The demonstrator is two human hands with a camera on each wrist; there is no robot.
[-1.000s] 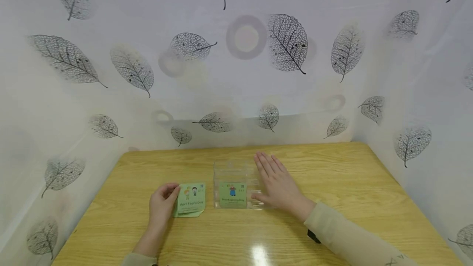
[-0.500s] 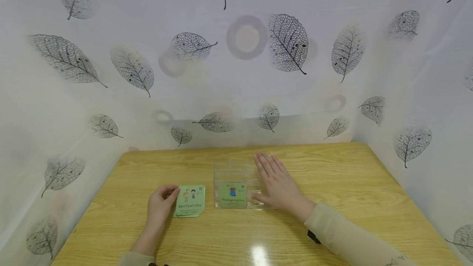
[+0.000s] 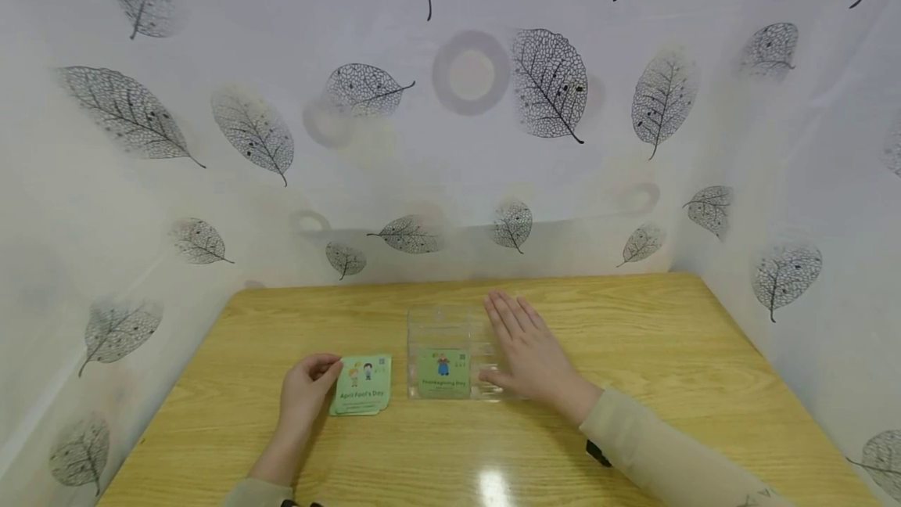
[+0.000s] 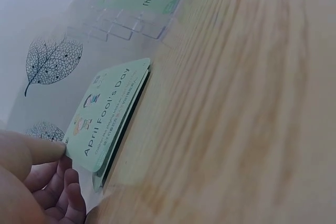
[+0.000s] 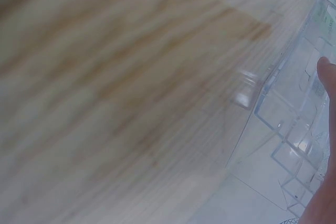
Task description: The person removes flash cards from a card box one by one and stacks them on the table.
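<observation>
At the left of the head view, my left hand [image 3: 304, 391] pinches the upper left edge of a green "April Fool's Day" card [image 3: 362, 386] between thumb and fingers. This card lies over one or more similar green cards, whose lower edges peek out; in the left wrist view a thin gap shows beneath the top card [image 4: 107, 111]. To the right is a clear plastic box [image 3: 438, 319] with stepped compartments. A green "Thanksgiving Day" card [image 3: 443, 372] stands at its left part. My right hand [image 3: 528, 354] rests on the box's right side, fingers straight, thumb spread toward the card.
Everything sits on a wood-grain table [image 3: 422, 452]. Behind and at both sides hangs a pale cloth [image 3: 281, 37] printed with leaves. The right wrist view shows the box's transparent compartments [image 5: 294, 140] beside my thumb.
The "April Fool's Day" card has come down slightly toward me and now covers the cards below more evenly. My left hand has shifted a little left. The right hand stays put.
</observation>
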